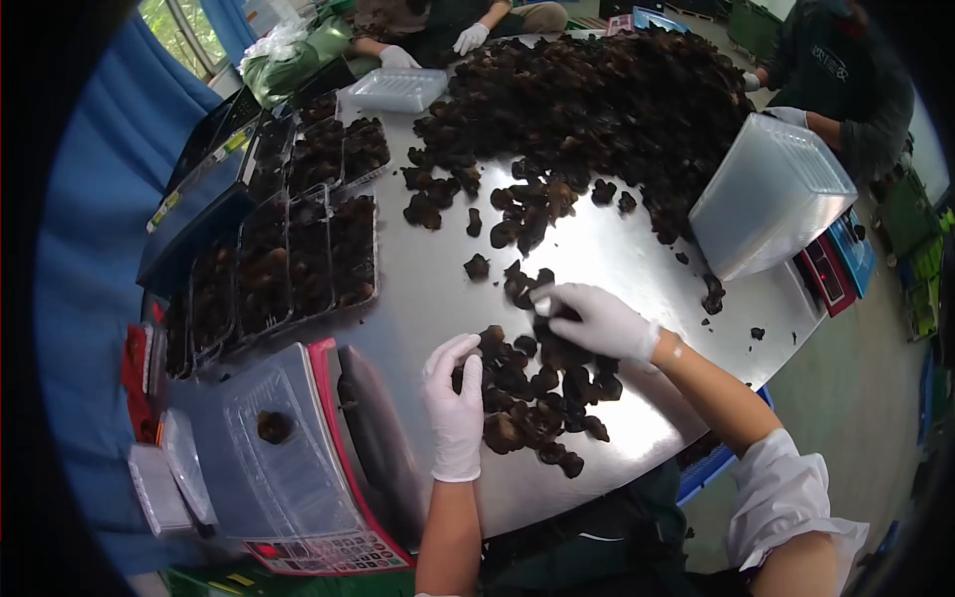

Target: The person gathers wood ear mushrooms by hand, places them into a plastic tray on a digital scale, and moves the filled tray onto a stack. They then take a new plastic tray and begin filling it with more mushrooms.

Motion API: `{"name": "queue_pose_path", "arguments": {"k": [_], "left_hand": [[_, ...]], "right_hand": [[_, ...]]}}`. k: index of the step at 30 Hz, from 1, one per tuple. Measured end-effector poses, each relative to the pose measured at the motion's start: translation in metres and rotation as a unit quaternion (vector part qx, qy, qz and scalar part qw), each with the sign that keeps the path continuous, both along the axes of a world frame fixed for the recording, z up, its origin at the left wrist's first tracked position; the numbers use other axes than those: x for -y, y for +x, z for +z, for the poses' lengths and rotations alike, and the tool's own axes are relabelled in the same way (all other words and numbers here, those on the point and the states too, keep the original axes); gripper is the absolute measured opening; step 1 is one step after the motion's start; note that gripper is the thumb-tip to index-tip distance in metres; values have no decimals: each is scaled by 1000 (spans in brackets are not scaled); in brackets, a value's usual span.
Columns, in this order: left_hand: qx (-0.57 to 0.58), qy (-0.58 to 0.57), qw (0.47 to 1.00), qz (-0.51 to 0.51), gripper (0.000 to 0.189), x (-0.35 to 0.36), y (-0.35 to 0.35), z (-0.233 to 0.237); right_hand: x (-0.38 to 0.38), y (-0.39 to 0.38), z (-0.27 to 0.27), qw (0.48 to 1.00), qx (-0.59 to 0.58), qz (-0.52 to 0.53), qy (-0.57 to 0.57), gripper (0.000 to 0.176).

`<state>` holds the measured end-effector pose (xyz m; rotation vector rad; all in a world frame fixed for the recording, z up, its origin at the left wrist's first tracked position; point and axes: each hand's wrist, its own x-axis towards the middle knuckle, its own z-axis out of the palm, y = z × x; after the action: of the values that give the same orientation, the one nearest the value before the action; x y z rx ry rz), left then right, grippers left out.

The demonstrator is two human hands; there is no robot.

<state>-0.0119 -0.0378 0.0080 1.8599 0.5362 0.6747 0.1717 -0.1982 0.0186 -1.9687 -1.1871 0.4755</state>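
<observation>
Dark brown wood ear mushrooms lie in a small loose heap on the metal table in front of me. At the heap's left edge, my left hand, in a white glove, curls its thumb and fingers around a dark mushroom piece, mostly hidden by the fingers. My right hand, also gloved, reaches over the heap's far side. Its fingers are bent together at a mushroom; the grip is partly hidden. To the left, a clear plastic tray with one mushroom rests on a red-edged scale.
Filled clear trays stand in rows at left. A large mushroom pile covers the far table. Stacked clear containers stand at right near another scale. Two co-workers' gloved hands are across the table.
</observation>
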Motion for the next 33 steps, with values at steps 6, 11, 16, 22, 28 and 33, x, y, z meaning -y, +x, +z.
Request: {"name": "queue_pose_path", "arguments": {"k": [6, 11, 16, 22, 28, 33], "left_hand": [[7, -7, 1000, -4, 19, 0, 2, -6], [11, -1, 1000, -3, 20, 2, 1, -3], [13, 0, 1000, 1, 20, 0, 0, -7], [19, -29, 999, 6, 20, -2, 0, -3], [16, 3, 1000, -6, 21, -3, -2, -5], [15, -2, 1000, -1, 20, -4, -1, -4]], "right_hand": [[26, 10, 20, 996, -32, -74, 24, 31], [-16, 21, 17, 987, -51, -152, 2, 42], [-52, 19, 15, 983, 108, -113, -99, 35], [-51, 34, 5, 999, 30, -25, 10, 30], [-55, 30, 12, 992, 87, -3, -95, 17], [-63, 41, 16, 959, 198, -57, -193, 16]]}}
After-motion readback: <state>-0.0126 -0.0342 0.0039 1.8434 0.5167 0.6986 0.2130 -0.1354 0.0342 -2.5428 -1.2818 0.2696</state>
